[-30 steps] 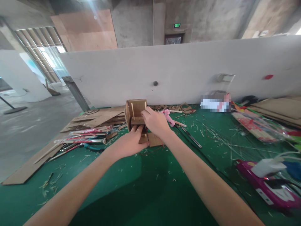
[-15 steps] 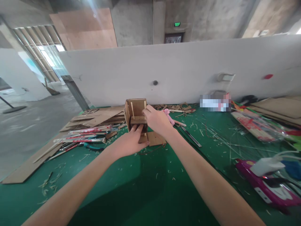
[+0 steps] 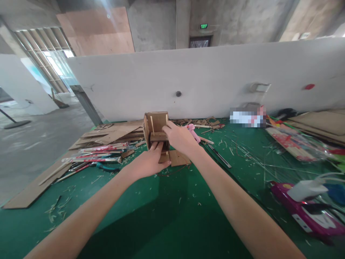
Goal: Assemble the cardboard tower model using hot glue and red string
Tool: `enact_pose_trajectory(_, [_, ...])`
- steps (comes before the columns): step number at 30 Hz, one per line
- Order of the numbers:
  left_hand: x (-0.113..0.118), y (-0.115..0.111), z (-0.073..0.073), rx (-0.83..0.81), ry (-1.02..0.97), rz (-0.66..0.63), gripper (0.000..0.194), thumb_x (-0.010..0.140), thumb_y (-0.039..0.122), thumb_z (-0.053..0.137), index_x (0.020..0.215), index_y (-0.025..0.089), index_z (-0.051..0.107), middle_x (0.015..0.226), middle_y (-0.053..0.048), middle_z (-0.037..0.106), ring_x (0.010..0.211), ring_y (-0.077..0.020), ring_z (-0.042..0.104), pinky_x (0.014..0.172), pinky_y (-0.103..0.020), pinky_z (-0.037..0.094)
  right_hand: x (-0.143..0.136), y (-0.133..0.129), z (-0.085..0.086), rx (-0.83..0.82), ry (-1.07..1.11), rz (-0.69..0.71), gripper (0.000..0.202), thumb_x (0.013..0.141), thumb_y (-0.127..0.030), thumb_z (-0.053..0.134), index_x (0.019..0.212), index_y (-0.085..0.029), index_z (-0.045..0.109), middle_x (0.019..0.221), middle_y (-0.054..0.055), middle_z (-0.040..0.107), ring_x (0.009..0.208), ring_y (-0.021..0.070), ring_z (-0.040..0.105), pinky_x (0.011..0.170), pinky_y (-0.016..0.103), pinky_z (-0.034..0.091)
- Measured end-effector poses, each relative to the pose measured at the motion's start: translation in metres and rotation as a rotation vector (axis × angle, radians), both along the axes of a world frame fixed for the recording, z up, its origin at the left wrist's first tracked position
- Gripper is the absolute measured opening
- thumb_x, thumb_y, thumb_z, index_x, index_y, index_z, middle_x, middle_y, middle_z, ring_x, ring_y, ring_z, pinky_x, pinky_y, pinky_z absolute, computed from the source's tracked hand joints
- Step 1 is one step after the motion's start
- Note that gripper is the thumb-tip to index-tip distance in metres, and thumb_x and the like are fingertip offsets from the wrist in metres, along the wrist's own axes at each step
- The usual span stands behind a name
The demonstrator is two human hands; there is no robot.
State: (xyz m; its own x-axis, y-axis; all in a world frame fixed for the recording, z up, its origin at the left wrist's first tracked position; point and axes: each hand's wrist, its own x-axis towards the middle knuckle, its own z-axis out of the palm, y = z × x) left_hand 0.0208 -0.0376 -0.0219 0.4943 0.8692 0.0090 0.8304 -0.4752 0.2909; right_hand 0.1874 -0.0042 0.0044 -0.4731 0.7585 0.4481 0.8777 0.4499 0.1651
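Note:
A small cardboard structure stands upright near the back of the green table, with a shelf across its middle and thin wooden sticks rising from it. My left hand is at its lower front, fingers apart and reaching in under the shelf, thumb stretched out to the right. At the structure's right side, my right hand has its fingers bent together around the right stick and edge. A flat cardboard piece lies below my right hand. Behind that hand is a pink glue gun.
Cardboard sheets and wrapped stick packs lie on the left. A cutter knife and clear rods lie to the right, near a magenta power strip. The white wall stands behind the table.

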Motion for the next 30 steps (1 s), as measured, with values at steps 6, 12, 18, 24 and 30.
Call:
enact_pose_trajectory(6, [-0.002, 0.004, -0.006, -0.014, -0.006, -0.007, 0.083, 0.085, 0.059, 0.044, 0.150, 0.014, 0.020, 0.154, -0.022, 0.027, 0.078, -0.0291, 0.068, 0.059, -0.034, 0.044, 0.002, -0.002, 0.002, -0.026, -0.011, 0.045, 0.034, 0.089, -0.008, 0.036, 0.112, -0.016, 0.059, 0.113, 0.010, 0.059, 0.069, 0.0160, 0.059, 0.051, 0.030, 0.025])
enact_pose_trajectory(12, [-0.002, 0.006, -0.008, -0.018, -0.030, 0.001, 0.082, 0.085, 0.058, 0.044, 0.149, 0.012, 0.021, 0.154, -0.023, 0.027, 0.083, -0.0313, 0.069, 0.063, -0.037, 0.049, 0.004, -0.001, 0.001, -0.080, -0.015, 0.063, 0.041, 0.090, -0.010, 0.036, 0.120, -0.023, 0.060, 0.112, 0.009, 0.058, 0.066, 0.0155, 0.058, 0.050, 0.029, 0.025])
enact_pose_trajectory(18, [0.002, 0.005, -0.007, -0.132, -0.263, 0.008, 0.075, 0.084, 0.052, 0.054, 0.146, 0.018, 0.027, 0.150, -0.022, 0.034, 0.085, -0.0284, 0.069, 0.059, -0.035, 0.054, 0.003, 0.000, -0.001, -0.071, -0.021, 0.041, 0.041, 0.089, -0.010, 0.036, 0.117, -0.024, 0.062, 0.112, 0.010, 0.057, 0.064, 0.0146, 0.058, 0.051, 0.028, 0.026])
enact_pose_trajectory(24, [0.026, 0.001, -0.014, -0.505, -1.028, 0.245, 0.044, 0.082, 0.030, 0.063, 0.122, 0.016, 0.051, 0.125, -0.017, 0.057, 0.056, -0.0118, 0.065, 0.035, -0.020, 0.044, 0.002, -0.002, 0.000, -0.055, -0.038, 0.011, 0.038, 0.090, -0.012, 0.035, 0.113, -0.023, 0.062, 0.110, 0.010, 0.057, 0.067, 0.0168, 0.061, 0.051, 0.028, 0.028])
enact_pose_trajectory(30, [0.036, -0.002, -0.013, -0.634, -1.522, 0.366, 0.019, 0.075, 0.009, 0.065, 0.094, 0.012, 0.061, 0.080, -0.003, 0.064, 0.046, -0.0075, 0.060, 0.030, -0.013, 0.032, 0.001, -0.002, 0.000, -0.082, -0.049, -0.004, 0.035, 0.092, -0.014, 0.037, 0.114, -0.024, 0.061, 0.111, 0.010, 0.057, 0.070, 0.0172, 0.063, 0.050, 0.028, 0.027])
